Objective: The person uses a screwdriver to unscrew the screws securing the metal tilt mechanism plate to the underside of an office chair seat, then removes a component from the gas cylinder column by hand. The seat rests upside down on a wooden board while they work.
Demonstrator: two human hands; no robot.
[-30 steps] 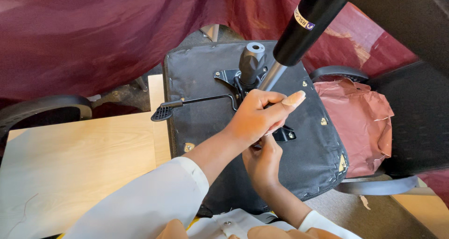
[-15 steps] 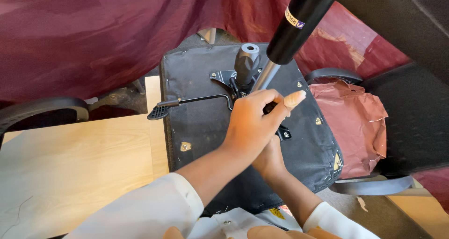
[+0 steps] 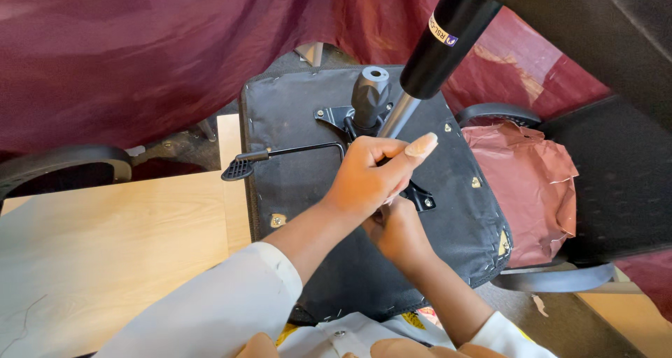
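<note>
- Upturned chair seat [image 3: 301, 120], black fabric underside up, sits centre frame, partly on the wooden bench [image 3: 119, 239] at left.
- Metal mechanism plate [image 3: 343, 116] is at upper centre of the seat; grey socket [image 3: 369, 95] stands up from it; lever with paddle end [image 3: 241, 167] sticks out to the left.
- Left hand [image 3: 371, 176] rests over the plate's lower part, fingers curled together, thumb stretched out to the right; whether it pinches anything I cannot tell.
- Right hand [image 3: 397, 232] is tucked just under the left, fingers bunched at the plate's lower bracket [image 3: 423, 198]; what it grips is hidden.
- Black gas cylinder [image 3: 448, 43] slants in from upper right, its chrome rod ending near the socket.
- Judgement: to do this well, keep the left hand pressing the plate flat so it does not shift, work the right fingers square on the bracket fixing, and stay clear of the lever.
- Maroon bag [image 3: 525, 183] lies right of the seat.
</note>
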